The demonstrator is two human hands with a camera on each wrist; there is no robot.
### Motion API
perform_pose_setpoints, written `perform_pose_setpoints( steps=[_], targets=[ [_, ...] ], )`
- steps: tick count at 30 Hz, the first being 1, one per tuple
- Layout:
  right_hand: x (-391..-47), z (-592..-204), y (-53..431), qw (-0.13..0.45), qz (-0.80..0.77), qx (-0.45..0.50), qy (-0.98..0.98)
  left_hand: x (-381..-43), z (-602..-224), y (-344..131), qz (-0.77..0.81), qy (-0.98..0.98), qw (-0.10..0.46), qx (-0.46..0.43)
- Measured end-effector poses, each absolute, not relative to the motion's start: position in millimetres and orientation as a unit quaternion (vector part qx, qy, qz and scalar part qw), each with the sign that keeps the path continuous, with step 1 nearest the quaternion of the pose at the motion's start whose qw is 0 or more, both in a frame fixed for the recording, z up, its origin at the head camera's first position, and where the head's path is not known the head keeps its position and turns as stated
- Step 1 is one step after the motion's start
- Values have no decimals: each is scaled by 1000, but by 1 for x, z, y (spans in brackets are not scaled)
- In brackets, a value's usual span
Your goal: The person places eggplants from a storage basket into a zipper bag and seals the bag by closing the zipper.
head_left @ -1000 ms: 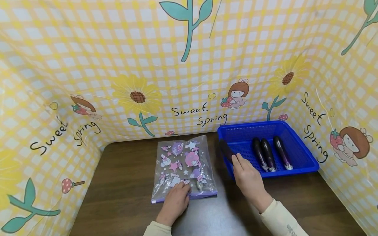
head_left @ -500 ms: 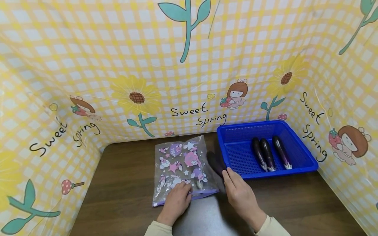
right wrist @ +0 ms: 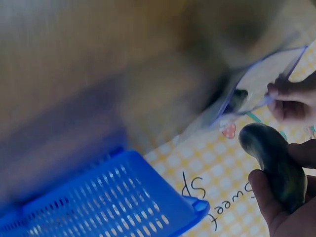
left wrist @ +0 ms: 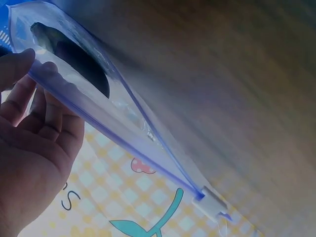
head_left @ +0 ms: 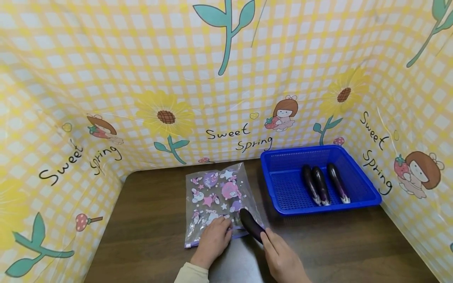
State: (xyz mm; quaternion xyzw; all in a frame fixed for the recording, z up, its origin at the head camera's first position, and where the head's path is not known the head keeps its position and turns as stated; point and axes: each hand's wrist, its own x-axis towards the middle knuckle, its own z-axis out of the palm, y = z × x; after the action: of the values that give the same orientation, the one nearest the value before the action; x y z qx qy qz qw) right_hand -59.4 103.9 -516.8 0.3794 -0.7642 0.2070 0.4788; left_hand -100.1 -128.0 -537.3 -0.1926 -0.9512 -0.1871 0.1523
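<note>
A clear zip bag [head_left: 207, 202] printed with pink and purple figures lies on the table in the head view. My left hand [head_left: 214, 237] pinches one lip of its mouth between thumb and fingers. In the left wrist view the mouth gapes, an eggplant [left wrist: 81, 61] lies inside, and a white slider [left wrist: 211, 203] sits at one end of the zip. My right hand [head_left: 283, 253] grips another dark eggplant [head_left: 250, 225] by one end. Its free end points toward the bag and overlaps the mouth side in the head view.
To the right stands a blue plastic basket [head_left: 274, 198] with three eggplants [head_left: 320, 184] in its right half. Yellow checked cloth [head_left: 226, 98] walls in the back and sides of the brown wooden table [head_left: 148, 220].
My right hand has carried the eggplant from the basket's left rim leftward and nearer, to the bag's mouth. The left hand stays at the bag's lip, which has shifted slightly.
</note>
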Motion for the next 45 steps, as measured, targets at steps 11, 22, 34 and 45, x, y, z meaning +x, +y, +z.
perform_pose_setpoints(
  steps=[11,22,34,45],
  targets=[
    [-38,-527,101,502,217,403,-734,-101,-535,-126,-183,-957,141,-174],
    [-32,-561,98,466,207,417,-753,-100,-535,-124,-189,-961,124,-158],
    [-37,-565,76,360,186,336,-850,-97,-534,-122,-197,-953,142,-178],
    [-48,-565,58,317,101,329,-884,-96,-534,-122,-194,-949,161,-189]
  ],
)
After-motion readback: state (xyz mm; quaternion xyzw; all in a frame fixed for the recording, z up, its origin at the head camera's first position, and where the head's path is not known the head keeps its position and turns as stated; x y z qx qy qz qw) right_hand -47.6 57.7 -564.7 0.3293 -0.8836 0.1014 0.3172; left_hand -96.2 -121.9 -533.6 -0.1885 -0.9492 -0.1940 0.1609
